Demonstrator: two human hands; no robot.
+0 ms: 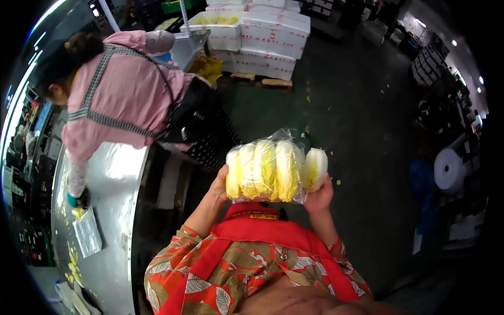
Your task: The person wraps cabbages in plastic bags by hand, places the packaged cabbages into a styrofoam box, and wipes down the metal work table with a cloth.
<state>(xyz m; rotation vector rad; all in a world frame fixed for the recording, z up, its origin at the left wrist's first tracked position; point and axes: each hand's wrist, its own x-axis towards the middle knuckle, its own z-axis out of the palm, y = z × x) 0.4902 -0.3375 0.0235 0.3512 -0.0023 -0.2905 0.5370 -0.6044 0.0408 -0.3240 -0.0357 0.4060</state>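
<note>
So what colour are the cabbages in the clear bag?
The cabbages are white above and yellow below, best seen in the head view.

The pack of cabbages is raised in the air, with several pieces side by side inside clear, wrinkled plastic, white above and yellow below. The left hand grips its side. Beside it, the right hand holds a single white-and-yellow cabbage.

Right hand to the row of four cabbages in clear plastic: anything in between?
Yes: one end cabbage, held by the right hand, sits between it and the row of cabbages. The clear plastic also covers that row.
</note>
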